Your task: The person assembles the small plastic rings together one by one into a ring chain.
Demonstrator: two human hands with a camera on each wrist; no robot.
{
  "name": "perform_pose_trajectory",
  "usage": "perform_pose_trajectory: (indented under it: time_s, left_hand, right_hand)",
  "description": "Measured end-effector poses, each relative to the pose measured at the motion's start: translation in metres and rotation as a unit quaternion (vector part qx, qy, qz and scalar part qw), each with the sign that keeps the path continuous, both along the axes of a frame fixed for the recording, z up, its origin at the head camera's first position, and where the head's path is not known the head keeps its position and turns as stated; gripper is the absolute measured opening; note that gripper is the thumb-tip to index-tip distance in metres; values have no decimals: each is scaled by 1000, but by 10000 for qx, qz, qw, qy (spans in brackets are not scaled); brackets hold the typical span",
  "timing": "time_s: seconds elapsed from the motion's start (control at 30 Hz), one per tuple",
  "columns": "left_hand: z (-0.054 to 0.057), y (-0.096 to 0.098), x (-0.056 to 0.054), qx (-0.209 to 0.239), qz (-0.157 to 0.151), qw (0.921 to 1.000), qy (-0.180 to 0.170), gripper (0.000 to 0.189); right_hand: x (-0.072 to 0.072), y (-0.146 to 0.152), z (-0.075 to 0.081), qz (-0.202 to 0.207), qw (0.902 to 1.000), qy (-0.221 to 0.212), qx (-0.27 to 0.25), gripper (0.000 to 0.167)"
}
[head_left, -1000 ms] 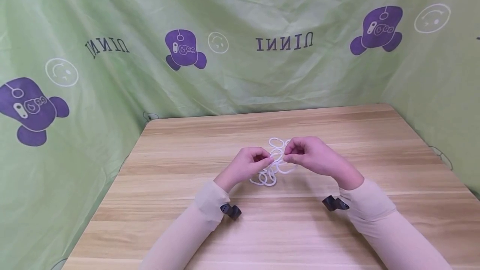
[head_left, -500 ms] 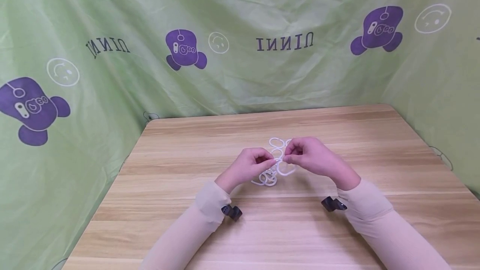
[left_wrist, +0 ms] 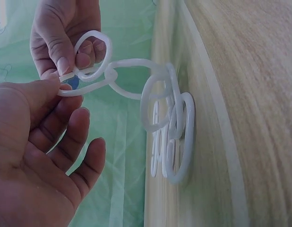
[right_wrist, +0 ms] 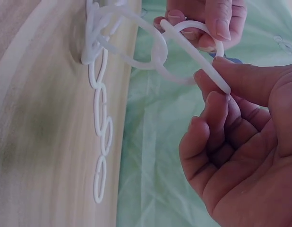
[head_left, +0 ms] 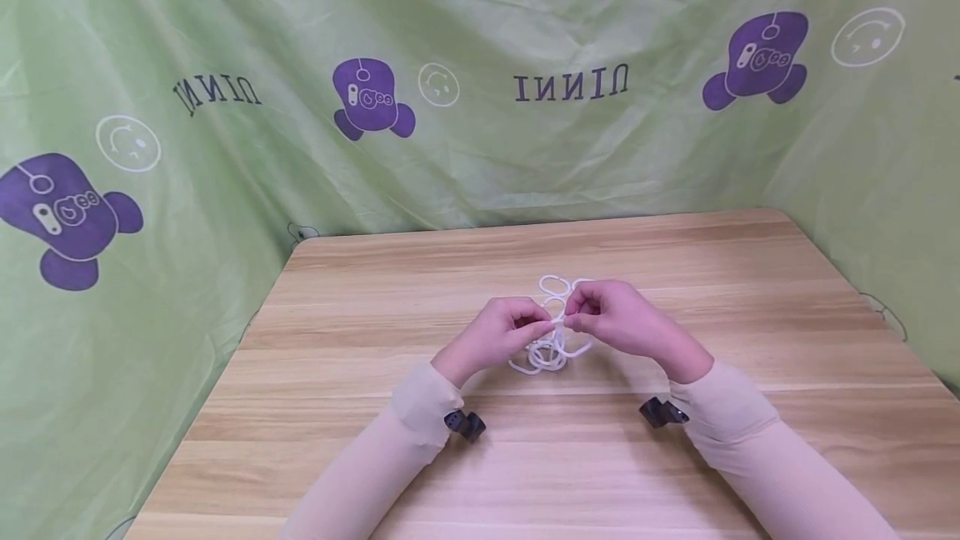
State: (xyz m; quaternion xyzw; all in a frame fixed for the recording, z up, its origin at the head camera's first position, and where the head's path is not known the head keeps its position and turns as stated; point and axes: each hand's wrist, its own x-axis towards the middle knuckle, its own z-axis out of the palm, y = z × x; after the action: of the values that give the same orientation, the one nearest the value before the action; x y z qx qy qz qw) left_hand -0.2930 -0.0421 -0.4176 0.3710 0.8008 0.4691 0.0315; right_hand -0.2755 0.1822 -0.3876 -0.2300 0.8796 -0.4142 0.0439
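Note:
My left hand [head_left: 501, 330] pinches a white plastic chain link [left_wrist: 89, 89] between thumb and forefinger. Hooked through that link, a short run of connected links [left_wrist: 132, 64] sags to a small heap [head_left: 546, 357] on the table. Right beside it, my right hand [head_left: 626, 319] pinches another white link [right_wrist: 198, 56], which stands edge-on in the right wrist view and crosses the left hand's link. Both hands' fingertips nearly meet above the heap. The other fingers of my left hand are loosely bent. Fingertips hide the ends of both pinched links.
Beyond the hands, several more white links [head_left: 554, 285] lie on the wooden table [head_left: 420, 273]; in the right wrist view they form a row [right_wrist: 99, 179]. A green printed curtain [head_left: 465, 157] surrounds the table's far and side edges. Black wrist cameras [head_left: 663, 412] sit below each hand.
My hands have drawn closer together, the right moving slightly left and the left slightly right. The heap's links below have shifted a little to the right.

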Motion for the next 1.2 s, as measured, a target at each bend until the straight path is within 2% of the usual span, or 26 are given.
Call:
perform_pose_trajectory:
  time_s: [0.17, 0.43, 0.67, 0.8, 1.0, 1.2]
  left_hand:
    - [-1, -1, 0, -21, -55, 9999, 104, 9]
    - [1, 3, 3, -239, -238, 9994, -68, 15]
    - [-5, 2, 0, -222, -218, 9995, -73, 11]
    - [-6, 2, -1, -188, -111, 9996, -187, 13]
    - [-5, 2, -2, -110, 354, 9988, -319, 14]
    - [-3, 1, -2, -2, 328, 9990, -296, 12]
  right_hand:
    - [0, 0, 0, -119, 9999, 3, -6, 5]
    - [-2, 0, 0, -361, 9993, 16, -123, 5]
    - [-2, 1, 2, -643, 9976, 63, -251, 5]
    - [-1, 1, 5, -796, 9956, 106, -485, 7]
    - [3, -1, 9, -782, 9915, 78, -1038, 12]
    - [6, -6, 9, -821, 9875, 169, -1331, 12]
